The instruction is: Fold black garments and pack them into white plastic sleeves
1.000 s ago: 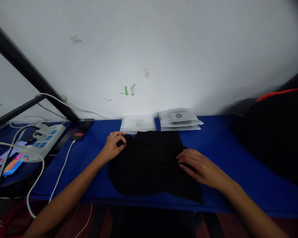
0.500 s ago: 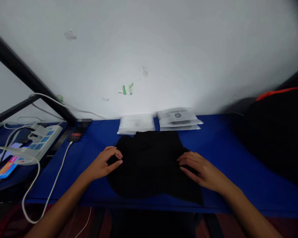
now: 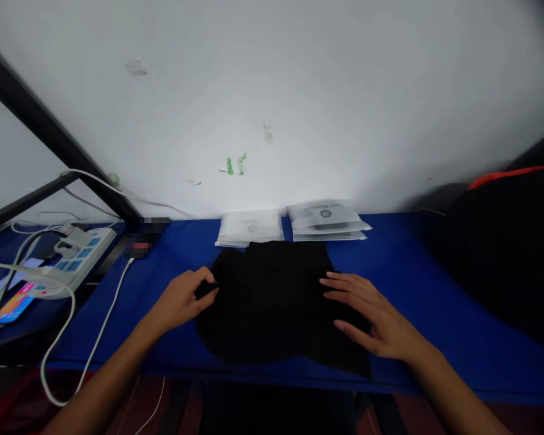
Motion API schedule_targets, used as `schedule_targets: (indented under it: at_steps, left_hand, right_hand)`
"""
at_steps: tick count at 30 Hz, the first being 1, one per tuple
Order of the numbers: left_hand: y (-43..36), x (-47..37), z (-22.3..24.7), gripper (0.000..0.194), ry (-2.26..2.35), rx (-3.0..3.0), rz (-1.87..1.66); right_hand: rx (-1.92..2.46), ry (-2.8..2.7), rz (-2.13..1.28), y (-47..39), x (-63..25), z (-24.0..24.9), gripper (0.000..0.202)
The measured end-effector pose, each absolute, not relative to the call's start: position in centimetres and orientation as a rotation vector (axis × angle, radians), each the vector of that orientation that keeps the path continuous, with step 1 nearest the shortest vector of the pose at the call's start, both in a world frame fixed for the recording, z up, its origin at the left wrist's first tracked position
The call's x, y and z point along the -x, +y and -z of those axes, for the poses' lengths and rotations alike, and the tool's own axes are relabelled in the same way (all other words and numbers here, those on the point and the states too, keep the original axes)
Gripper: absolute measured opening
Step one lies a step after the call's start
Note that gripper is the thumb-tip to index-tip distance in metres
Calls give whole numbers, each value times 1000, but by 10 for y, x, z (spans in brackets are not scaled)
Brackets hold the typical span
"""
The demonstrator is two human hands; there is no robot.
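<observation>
A piece of black cloth lies spread on the blue tabletop, its folds hard to make out in the dark. At its left edge, my left hand has thumb and forefinger curled close together, pinching the cloth. My right hand rests over the right side of the cloth with its fingers spread and lying flat.
Two stacks of translucent zip bags, a left one and a printed right one, lie by the wall. A large black heap with an orange strip stands at right. At left are a power strip, cables and a lit phone.
My right hand's fingers have spread apart and flattened on the cloth. The left hand has shifted slightly left at the cloth's edge. The cloth has hardly moved.
</observation>
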State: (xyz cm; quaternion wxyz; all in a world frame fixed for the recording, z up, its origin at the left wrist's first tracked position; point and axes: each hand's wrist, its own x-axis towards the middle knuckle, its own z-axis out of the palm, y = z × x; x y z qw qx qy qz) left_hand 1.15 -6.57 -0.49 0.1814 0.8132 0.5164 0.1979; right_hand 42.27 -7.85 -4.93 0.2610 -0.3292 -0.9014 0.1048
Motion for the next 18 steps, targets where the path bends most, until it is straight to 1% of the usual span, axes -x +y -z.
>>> schedule_targets:
  at_steps: [3,7,8,10,12,15,16,18]
  left_hand:
    - [-58,-10,-5,20,1564,-1926,-717]
    - [-39,-8,-12,56,1609,-1291,-1023]
    - [-36,-9,-13,63,1596,-1183,-1091]
    - [-30,-15,-13,69,1545,-1049,-1219]
    - [-28,-27,-10,68,1483,-990,-1354]
    - [-29,-55,0,59,1457,-1052,-1626]
    - [-30,-65,5,55,1470,-1154,-1699]
    - [-33,-84,16,45,1487,-1508,-1702]
  right_hand:
    - [876,-2485,-290,-79,-421,49,47]
    - [886,-2548,-358,-79,-417,49,46]
    - [886,-2560,-376,-79,-416,48,45]
    - [883,-2570,-406,-79,-415,47,45]
    - [881,-2562,-431,-79,-414,47,44]
    - [879,-2540,-449,-79,-413,48,43]
    - [877,-2536,-447,-78,-413,49,42]
    - [871,-2539,-434,-78,-413,50,41]
